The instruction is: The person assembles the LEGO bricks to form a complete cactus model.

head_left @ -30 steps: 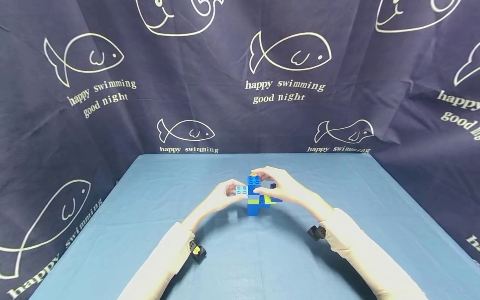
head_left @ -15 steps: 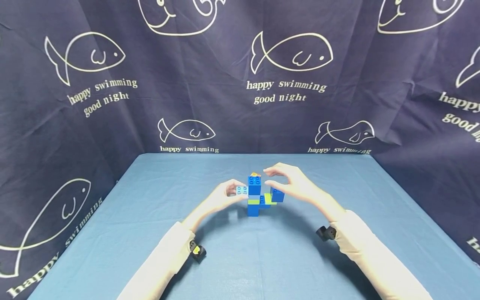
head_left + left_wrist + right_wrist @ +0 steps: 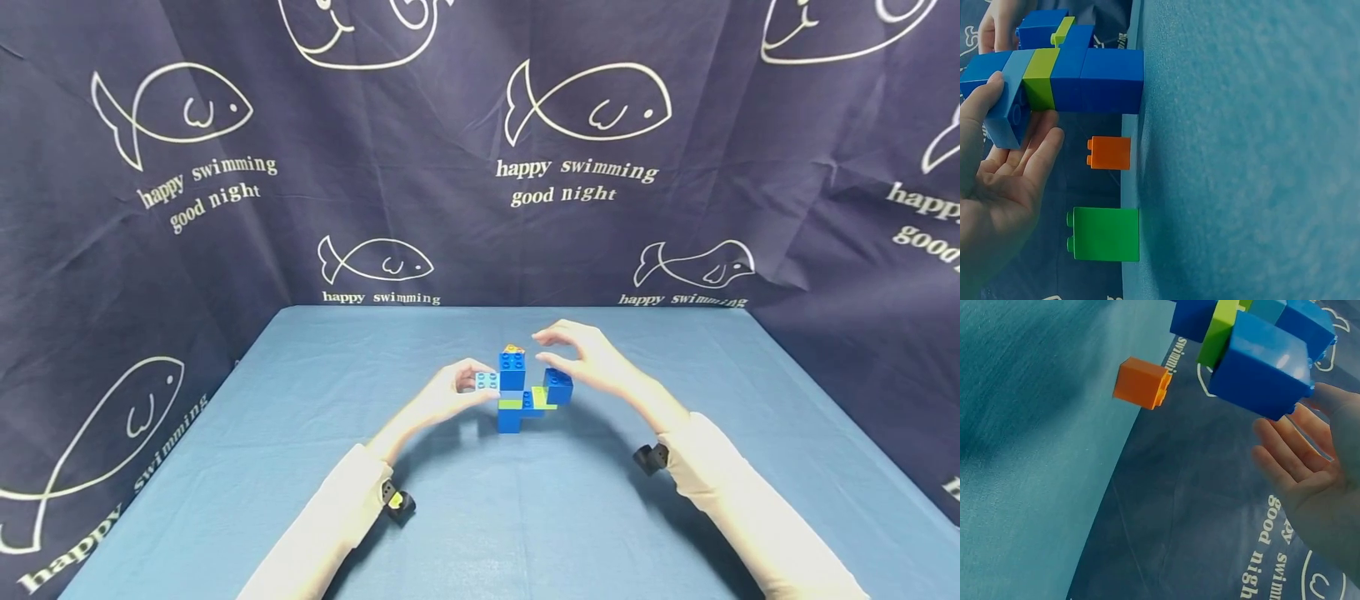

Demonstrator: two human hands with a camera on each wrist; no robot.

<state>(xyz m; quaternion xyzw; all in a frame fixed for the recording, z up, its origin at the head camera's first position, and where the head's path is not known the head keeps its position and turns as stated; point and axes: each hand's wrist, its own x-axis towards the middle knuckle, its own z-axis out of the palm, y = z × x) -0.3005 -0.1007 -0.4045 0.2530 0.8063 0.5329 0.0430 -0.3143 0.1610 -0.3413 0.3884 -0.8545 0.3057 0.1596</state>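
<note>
A tower of building bricks stands at the middle of the table. Blue bricks (image 3: 1113, 81) form its foot, a lime brick (image 3: 1040, 80) comes above, and a dark blue brick (image 3: 512, 377) tops it. My left hand (image 3: 448, 387) pinches a light blue brick (image 3: 1001, 120) that juts from the tower's left side, thumb on its near face. On the right, a side arm with a lime piece (image 3: 539, 398) carries another blue brick (image 3: 1263, 365). My right hand (image 3: 592, 357) is held just above and beside that brick, fingers parted, holding nothing; its fingertips overlap the brick's studs in the right wrist view.
Beyond the tower stands an orange brick (image 3: 1111, 153), its top just showing over the tower in the head view. A green brick (image 3: 1107, 234) stands near it. Dark blue cloth with fish drawings (image 3: 585, 100) hangs behind the blue-covered table (image 3: 480, 517).
My right hand has let go of the tower's top blue brick and drawn back to the right and slightly up. My left hand keeps its pinch on the light blue brick.
</note>
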